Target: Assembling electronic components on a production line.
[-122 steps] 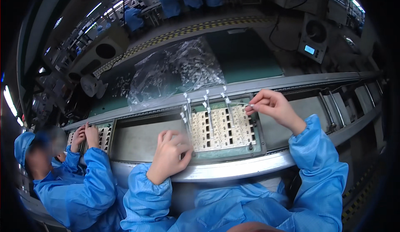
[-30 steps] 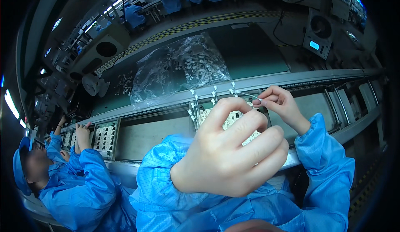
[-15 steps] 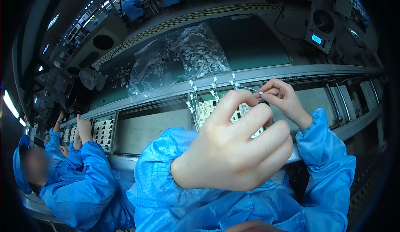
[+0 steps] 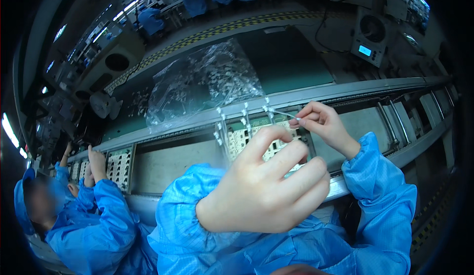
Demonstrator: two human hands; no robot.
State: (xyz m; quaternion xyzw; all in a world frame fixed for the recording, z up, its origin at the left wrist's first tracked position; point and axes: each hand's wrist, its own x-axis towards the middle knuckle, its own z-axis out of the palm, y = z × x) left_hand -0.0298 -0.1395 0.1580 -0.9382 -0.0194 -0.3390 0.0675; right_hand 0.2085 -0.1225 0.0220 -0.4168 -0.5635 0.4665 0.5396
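Low in the middle, my left hand (image 4: 269,186) is large in view with its fingers curled. Its fingertips are turned away, so whatever they hold is hidden. Farther right, the thumb and fingers of my right hand (image 4: 323,127) pinch the end of a thin white cable (image 4: 284,113). That cable stretches leftward to small white connectors at the rail. Behind my left hand lies a cream-coloured circuit board (image 4: 239,139), partly covered by it. Several white cables with connectors (image 4: 245,117) lie across the board's far edge and the metal rail (image 4: 192,118).
Beyond the rail, clear plastic bags (image 4: 232,72) of white cable parts lie on a green surface (image 4: 291,58). A co-worker in blue (image 4: 94,220) works at the left, beside other boards (image 4: 118,169). A device with a lit screen (image 4: 365,50) stands at back right.
The whole view has shifted a little. My left hand appears slightly lower and farther left, while my right hand keeps its pinch on the cable.
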